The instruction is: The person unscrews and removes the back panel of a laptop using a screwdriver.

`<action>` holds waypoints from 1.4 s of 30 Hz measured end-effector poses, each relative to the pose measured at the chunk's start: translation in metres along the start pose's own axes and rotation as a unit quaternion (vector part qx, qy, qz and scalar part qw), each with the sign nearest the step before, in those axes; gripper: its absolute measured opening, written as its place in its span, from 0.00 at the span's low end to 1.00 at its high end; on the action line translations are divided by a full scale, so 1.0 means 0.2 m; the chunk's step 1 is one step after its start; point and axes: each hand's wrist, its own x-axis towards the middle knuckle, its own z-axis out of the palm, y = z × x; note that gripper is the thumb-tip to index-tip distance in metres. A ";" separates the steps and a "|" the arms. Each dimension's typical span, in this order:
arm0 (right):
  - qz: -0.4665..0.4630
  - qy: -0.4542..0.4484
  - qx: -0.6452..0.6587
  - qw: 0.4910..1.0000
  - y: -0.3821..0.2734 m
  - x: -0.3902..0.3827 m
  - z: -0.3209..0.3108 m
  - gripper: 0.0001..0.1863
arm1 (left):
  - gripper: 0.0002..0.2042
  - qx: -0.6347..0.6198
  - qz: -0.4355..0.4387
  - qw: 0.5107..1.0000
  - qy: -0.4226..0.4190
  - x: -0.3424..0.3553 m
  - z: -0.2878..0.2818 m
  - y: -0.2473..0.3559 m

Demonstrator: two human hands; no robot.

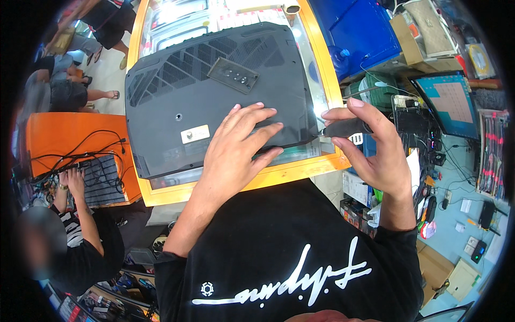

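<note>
A dark grey laptop point(161, 115) lies bottom side up on a glass-topped counter with a yellow wooden frame point(257, 179). My left hand point(236, 142) rests on its underside, fingers spread. In my right hand point(378, 147), a screwdriver with a thick black handle point(346, 128) is held between thumb and fingers, its tip at the laptop's near right corner. Several small screws sit on a small dark rectangular tray point(234, 75) on the laptop. A pale sticker point(195, 134) with a small round metal piece on it lies left of my left hand.
An orange desk point(75, 126) with tangled black cables stands at left, where another person's hands point(72, 181) work over a keyboard-like dark panel. On the right are a monitor point(445, 104), a blue container point(357, 35) and cluttered shop goods. Other people's legs show at upper left.
</note>
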 end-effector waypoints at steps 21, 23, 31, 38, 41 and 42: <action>-0.026 0.125 0.038 0.991 0.13 -0.05 0.17 0.38 | 0.12 0.099 0.076 0.987 0.097 0.36 -0.25 -0.15; -0.037 0.127 -0.026 0.991 0.13 -0.05 0.17 0.39 | 0.10 0.094 0.002 0.988 0.122 0.41 -0.32 -0.20; -0.024 0.073 -0.032 0.997 0.07 -0.04 0.15 0.35 | 0.08 0.104 -0.046 0.993 -0.030 0.37 -0.30 -0.24; -0.028 0.148 0.021 0.988 0.09 -0.03 0.20 0.37 | 0.08 0.131 -0.028 0.991 -0.024 0.42 -0.19 -0.23; -0.037 0.097 -0.116 0.988 0.09 -0.03 0.19 0.39 | 0.07 0.131 -0.038 0.991 -0.017 0.42 -0.18 -0.22; -0.063 0.128 -0.032 0.989 0.10 -0.03 0.18 0.39 | 0.07 0.127 -0.037 0.991 -0.018 0.42 -0.18 -0.22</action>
